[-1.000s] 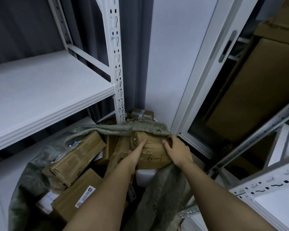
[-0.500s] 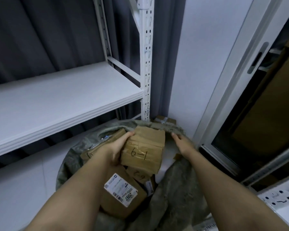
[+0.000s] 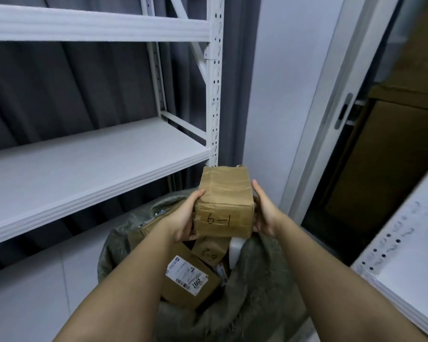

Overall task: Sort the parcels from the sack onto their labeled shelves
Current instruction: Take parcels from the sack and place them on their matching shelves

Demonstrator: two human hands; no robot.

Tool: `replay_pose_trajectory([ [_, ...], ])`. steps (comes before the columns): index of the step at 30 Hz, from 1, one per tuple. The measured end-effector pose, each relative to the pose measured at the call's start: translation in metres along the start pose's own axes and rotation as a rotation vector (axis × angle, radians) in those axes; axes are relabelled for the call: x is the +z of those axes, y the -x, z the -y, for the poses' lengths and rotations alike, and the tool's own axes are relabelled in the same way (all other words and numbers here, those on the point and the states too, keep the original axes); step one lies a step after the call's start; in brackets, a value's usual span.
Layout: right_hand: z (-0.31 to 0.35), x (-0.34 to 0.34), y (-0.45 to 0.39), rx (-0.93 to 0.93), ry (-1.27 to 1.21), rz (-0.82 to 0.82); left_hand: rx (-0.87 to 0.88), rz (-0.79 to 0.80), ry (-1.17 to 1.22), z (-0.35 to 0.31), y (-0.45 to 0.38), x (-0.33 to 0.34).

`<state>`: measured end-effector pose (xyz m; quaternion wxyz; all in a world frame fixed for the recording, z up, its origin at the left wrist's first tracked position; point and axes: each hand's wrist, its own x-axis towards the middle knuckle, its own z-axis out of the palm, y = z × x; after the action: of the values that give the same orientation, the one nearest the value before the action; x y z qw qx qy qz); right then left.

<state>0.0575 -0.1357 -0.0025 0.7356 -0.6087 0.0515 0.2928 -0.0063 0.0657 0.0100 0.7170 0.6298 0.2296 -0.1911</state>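
Parcel 6-1 (image 3: 224, 206): held above sack, marking facing up for reading.
Sack (image 3: 252, 287): below hands, open, more parcels inside.
Left hand (image 3: 183, 219): fingers curled round parcel's left side.
Right hand (image 3: 266, 214): fingers straight, pressing right side.

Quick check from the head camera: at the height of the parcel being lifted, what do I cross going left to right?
White shelf board → left hand → parcel marked 6-1 → right hand → white door frame → dark doorway with a big cardboard box.
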Motion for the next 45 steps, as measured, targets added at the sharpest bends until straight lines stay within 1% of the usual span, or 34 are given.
replay_pose_trajectory([
  [3, -0.004, 0.001, 0.041, -0.045, -0.007, -0.043, 0.011, 0.059, -0.043, 0.003, 0.025, 0.016],
  [9, -0.019, -0.006, 0.134, -0.054, -0.171, -0.178, 0.038, 0.135, -0.133, 0.017, 0.081, 0.064],
  [15, -0.023, -0.042, 0.227, -0.052, -0.278, -0.302, 0.068, 0.313, -0.211, 0.024, 0.129, 0.129],
  [19, -0.026, -0.075, 0.286, -0.147, -0.307, -0.436, 0.076, 0.419, -0.224, 0.033, 0.161, 0.187],
  [25, -0.035, -0.134, 0.391, -0.359, -0.404, -0.595, 0.079, 0.573, -0.248, 0.057, 0.215, 0.287],
  [30, -0.05, -0.182, 0.489, -0.494, -0.412, -0.724, 0.109, 0.58, -0.259, 0.089, 0.274, 0.373],
  [32, -0.057, -0.201, 0.532, -0.538, -0.412, -0.769, 0.135, 0.615, -0.254, 0.104, 0.3, 0.409],
  [34, -0.063, -0.218, 0.573, -0.566, -0.408, -0.81, 0.201, 0.654, -0.26, 0.118, 0.326, 0.442],
  [36, -0.067, -0.236, 0.616, -0.602, -0.378, -0.863, 0.304, 0.655, -0.256, 0.132, 0.354, 0.477],
  [40, -0.069, -0.266, 0.695, -0.727, -0.339, -0.996, 0.602, 0.619, -0.219, 0.158, 0.408, 0.547],
  [45, -0.058, -0.294, 0.784, -0.894, -0.265, -1.085, 0.931, 0.601, -0.116, 0.176, 0.473, 0.61],
])
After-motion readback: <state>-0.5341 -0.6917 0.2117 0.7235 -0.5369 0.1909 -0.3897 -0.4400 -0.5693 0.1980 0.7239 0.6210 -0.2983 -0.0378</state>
